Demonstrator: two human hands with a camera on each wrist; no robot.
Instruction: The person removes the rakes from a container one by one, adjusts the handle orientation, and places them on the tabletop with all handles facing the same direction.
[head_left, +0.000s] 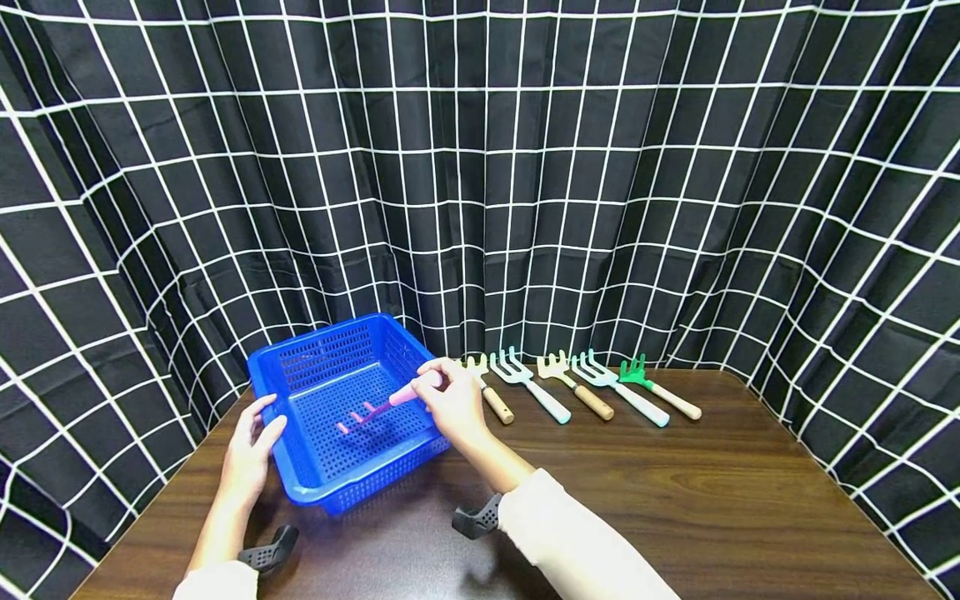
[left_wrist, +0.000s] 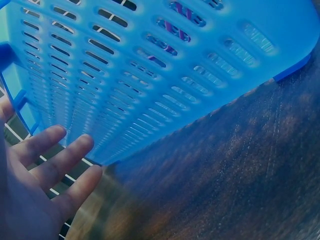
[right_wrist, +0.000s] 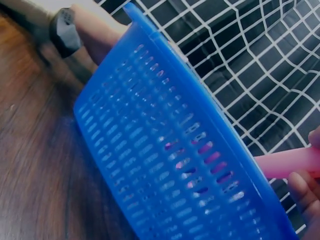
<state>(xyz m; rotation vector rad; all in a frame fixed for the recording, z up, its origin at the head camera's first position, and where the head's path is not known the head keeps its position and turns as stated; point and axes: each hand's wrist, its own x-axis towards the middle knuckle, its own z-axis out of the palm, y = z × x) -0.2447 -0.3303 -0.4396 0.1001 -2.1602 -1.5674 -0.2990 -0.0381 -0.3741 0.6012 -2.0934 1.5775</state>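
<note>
A small pink garden fork (head_left: 402,396) is pinched by its handle end between the thumb and fingers of my right hand (head_left: 456,404). Its tines point down and left, over the inside of the blue plastic basket (head_left: 390,457). In the right wrist view the pink handle (right_wrist: 285,162) crosses the basket rim, and pink shows through the wall slots. My left hand (head_left: 249,454) is at the basket's left rim, thumb resting on it. Seen from the left wrist, that hand's fingers (left_wrist: 65,160) are spread and nearly straight beside the slotted wall (left_wrist: 165,100).
Right of the basket, several garden forks lie in a row: wooden-handled cream ones (head_left: 588,400), pale mint ones (head_left: 551,402) and a green one (head_left: 678,402). They lie on a brown wooden table (head_left: 637,500). Behind hangs a black curtain (head_left: 585,167) with white grid lines.
</note>
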